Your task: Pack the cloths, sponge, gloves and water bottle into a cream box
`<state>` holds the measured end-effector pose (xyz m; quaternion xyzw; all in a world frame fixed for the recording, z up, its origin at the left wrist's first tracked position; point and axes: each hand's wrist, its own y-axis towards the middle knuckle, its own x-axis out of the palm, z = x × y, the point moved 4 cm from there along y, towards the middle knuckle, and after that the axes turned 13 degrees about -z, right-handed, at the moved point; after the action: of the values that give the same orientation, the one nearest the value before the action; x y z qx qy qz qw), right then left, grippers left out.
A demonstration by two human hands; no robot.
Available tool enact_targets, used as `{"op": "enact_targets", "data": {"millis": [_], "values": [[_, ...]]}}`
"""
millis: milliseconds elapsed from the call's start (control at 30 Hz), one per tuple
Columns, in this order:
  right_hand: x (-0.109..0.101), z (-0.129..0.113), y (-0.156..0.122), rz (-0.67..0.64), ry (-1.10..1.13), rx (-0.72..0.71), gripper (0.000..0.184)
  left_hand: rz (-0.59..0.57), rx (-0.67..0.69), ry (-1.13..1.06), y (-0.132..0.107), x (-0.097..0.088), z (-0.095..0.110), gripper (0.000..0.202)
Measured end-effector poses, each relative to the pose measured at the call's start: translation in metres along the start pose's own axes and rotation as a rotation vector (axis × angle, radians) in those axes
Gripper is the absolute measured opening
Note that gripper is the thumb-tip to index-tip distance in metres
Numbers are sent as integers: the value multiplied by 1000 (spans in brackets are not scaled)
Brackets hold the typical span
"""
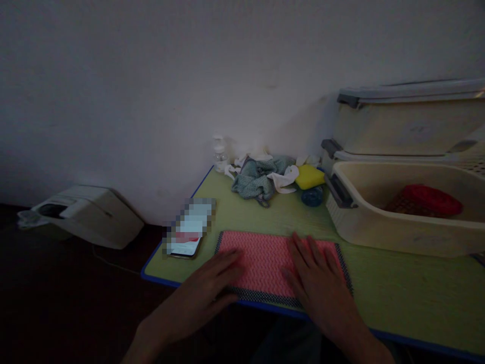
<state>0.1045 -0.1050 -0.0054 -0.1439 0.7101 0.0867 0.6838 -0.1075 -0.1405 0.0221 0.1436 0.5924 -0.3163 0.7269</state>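
Observation:
A pink cloth (261, 258) with a zigzag pattern and a dark checked border lies flat near the front edge of the green table (397, 288). My left hand (206, 283) is over its left side, fingers stretched out and partly on the cloth. On its right part rests my right hand (316, 275), palm down with fingers spread. Neither hand holds anything. Left of the cloth lies a phone (193, 225) with a lit, partly blurred screen.
Behind the cloth are a crumpled grey-green cloth (253, 177), a yellow sponge-like thing (309, 176) and a clear bottle (220, 154). Cream plastic baskets (397, 235) stand at the right, the front one holding something red (432, 198). A white appliance (91, 215) sits at the far left.

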Motion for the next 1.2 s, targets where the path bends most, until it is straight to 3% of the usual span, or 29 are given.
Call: {"op": "enact_targets", "data": {"millis": [167, 333, 600, 867, 967, 1100, 1200], "values": [[-1, 0, 0, 22, 1, -9, 59, -3, 31, 54, -4, -18, 5, 20], [-1, 0, 0, -2, 3, 6, 58, 38, 54, 284, -1, -15, 12, 14], [1, 1, -1, -10, 18, 10, 57, 125, 72, 512, 1, -5, 20, 19], [-2, -1, 0, -13, 38, 11, 55, 159, 47, 498, -7, -20, 29, 28], [-2, 0, -1, 20, 32, 3, 55, 112, -5, 429, -10, -18, 32, 35], [-1, 0, -1, 46, 31, -1, 54, -54, -124, 332, -10, -7, 30, 34], [-2, 0, -1, 38, 36, 0, 54, -88, -160, 296, -11, 3, 25, 43]]}}
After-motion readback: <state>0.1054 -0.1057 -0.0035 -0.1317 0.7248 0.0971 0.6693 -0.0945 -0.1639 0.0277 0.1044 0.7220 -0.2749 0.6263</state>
